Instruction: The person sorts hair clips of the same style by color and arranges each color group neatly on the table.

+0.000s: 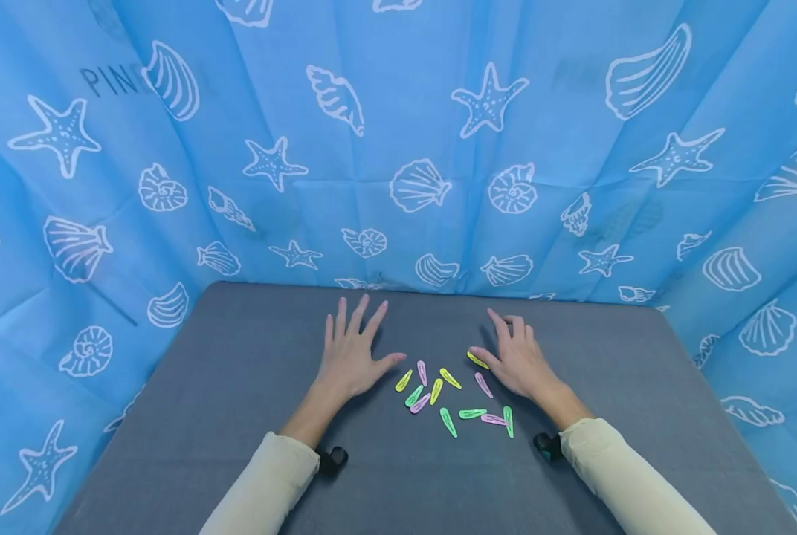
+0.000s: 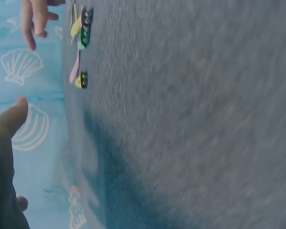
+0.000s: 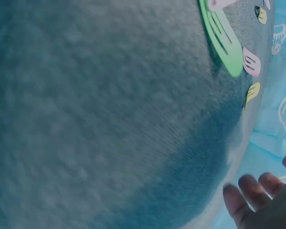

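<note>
Fingers (image 1: 356,318), spread on left hand (image 1: 350,362), loosely bent on right hand (image 1: 520,364), flanked scattered hair clips (image 1: 436,391) on grey counter (image 1: 439,490).

We read the dark capitals (image 1: 107,80) "PIN" at the upper left of the blue curtain (image 1: 385,96); we cannot make out what follows. We find faint dark marks (image 1: 575,73) at its upper right, illegible.

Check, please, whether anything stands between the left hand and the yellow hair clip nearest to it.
Nothing visible stands between the left hand and the nearest yellow clip; only grey tabletop shows there. A pink clip lies to its right, out of the way.
</note>
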{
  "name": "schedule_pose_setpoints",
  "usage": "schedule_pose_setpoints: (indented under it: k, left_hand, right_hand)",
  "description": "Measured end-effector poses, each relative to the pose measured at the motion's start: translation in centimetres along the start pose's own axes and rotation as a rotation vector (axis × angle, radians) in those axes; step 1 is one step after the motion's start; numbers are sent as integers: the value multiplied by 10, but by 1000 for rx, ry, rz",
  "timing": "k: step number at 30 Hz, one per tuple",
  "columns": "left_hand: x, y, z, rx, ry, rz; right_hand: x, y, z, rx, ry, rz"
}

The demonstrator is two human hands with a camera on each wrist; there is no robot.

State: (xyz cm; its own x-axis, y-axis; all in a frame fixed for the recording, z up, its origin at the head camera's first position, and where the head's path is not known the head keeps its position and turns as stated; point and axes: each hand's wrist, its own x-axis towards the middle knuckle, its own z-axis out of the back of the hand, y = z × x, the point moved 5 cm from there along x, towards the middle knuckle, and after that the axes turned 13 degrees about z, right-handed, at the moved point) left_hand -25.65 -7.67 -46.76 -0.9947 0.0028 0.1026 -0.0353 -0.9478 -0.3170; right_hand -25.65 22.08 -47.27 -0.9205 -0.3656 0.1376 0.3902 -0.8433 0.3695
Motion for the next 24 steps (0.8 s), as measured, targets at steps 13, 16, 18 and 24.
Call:
schedule_pose_setpoints:
  k: [13, 16, 18, 24]
  left_hand:
    - [-18, -1, -9, -233, 197, 70]
    - [-19, 0, -12, -252, 229, 62]
    - [-18, -1, -14, -255, 255, 43]
    - [-12, -5, -20, -232, 361, -40]
  right_hand:
    - [8, -12, -9, 337, 113, 91]
    - [10, -14, -9, 378, 158, 135]
    - [10, -15, -9, 386, 178, 148]
    - [10, -14, -10, 367, 198, 190]
